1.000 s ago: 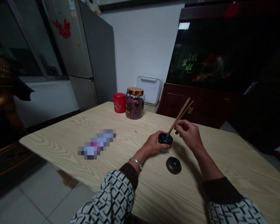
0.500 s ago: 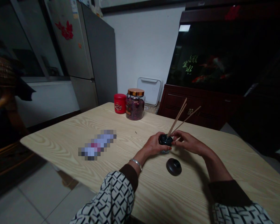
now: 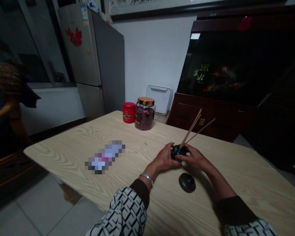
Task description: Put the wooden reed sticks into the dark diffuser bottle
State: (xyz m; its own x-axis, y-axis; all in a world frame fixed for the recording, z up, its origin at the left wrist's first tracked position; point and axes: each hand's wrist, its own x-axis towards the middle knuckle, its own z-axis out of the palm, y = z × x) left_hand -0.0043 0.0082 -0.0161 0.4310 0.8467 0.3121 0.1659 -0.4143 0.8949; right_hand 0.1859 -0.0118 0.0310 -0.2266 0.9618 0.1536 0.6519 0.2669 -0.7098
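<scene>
Dk. sm. jar (image 3: 178, 151), 1, w/ thin sticks (image 3: 191, 128) standing in it; L hand (image 3: 163, 159) & R hand (image 3: 196, 158) both clamped round it. Dk. rd. cap (image 3: 187, 183), 1, nr. jar.

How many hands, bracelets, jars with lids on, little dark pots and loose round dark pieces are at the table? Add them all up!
Hands: 2 (left hand, right hand)
Bracelets: 1 (silver bracelet)
Lidded jars: 2 (red jar, clear jar)
Small dark pot: 1
Round dark piece: 1
Total: 7
</scene>
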